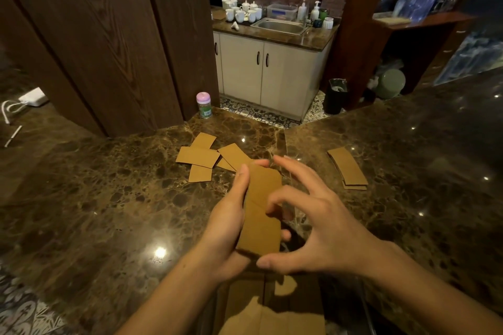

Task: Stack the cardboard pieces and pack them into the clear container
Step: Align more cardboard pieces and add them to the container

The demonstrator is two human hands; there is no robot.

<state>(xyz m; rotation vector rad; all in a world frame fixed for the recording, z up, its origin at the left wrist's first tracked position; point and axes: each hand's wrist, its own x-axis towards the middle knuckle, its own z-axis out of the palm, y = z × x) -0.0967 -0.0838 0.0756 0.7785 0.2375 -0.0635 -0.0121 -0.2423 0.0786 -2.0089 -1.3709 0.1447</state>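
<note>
My left hand grips a small stack of brown cardboard pieces from its left side, above the marble counter. My right hand hovers over the stack with fingers spread; its index fingertip touches the top piece and its thumb sits by the stack's near edge. Several loose cardboard pieces lie scattered on the counter beyond my hands. A neat pile of curved cardboard pieces lies to the right. Faint clear plastic edges show behind my hands; I cannot tell whether they are the container's.
An open cardboard box sits below my forearms at the near edge. A pink-lidded bottle stands at the counter's far edge. The dark marble counter wraps left and right. A sink cabinet stands beyond.
</note>
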